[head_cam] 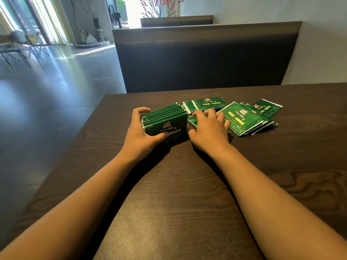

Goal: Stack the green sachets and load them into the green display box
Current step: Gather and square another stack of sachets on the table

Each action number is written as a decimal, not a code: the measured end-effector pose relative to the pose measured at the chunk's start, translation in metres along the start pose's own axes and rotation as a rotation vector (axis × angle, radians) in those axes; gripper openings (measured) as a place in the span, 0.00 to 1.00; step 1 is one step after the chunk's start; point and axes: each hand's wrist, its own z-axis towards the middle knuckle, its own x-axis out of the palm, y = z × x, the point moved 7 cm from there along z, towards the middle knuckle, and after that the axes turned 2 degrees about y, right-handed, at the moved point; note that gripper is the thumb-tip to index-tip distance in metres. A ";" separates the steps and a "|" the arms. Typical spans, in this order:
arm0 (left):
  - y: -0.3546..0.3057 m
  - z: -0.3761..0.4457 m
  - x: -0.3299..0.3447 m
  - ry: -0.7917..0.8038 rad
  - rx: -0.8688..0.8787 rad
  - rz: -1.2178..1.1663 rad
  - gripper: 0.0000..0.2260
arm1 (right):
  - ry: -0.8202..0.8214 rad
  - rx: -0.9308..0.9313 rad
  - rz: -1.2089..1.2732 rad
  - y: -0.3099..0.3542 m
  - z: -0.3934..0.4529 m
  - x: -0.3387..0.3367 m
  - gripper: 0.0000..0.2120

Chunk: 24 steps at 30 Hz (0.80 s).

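- Left hand (139,130) grips the green stack of sachets (165,121) standing on edge, long side running across the dark wooden table (187,184).
- Right hand (209,126) lies with fingers spread on a flat green sachet (193,121).

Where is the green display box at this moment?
Head view: the green display box stands left of centre on the table, gripped by the left hand, with the right hand just right of it.

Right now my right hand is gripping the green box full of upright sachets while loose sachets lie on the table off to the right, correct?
Not quite: the head view shows the left hand gripping the green box, not the right. The right hand rests on loose sachets beside it. The rest stands.
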 end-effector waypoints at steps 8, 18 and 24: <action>0.000 0.001 0.000 0.005 0.001 0.009 0.34 | 0.102 0.041 -0.030 -0.006 0.001 0.007 0.28; 0.000 0.001 0.000 -0.007 0.023 0.010 0.34 | 0.028 0.004 0.080 -0.002 0.001 0.001 0.41; 0.001 0.002 -0.001 -0.020 0.026 0.011 0.34 | -0.061 -0.051 0.137 0.004 -0.001 -0.003 0.50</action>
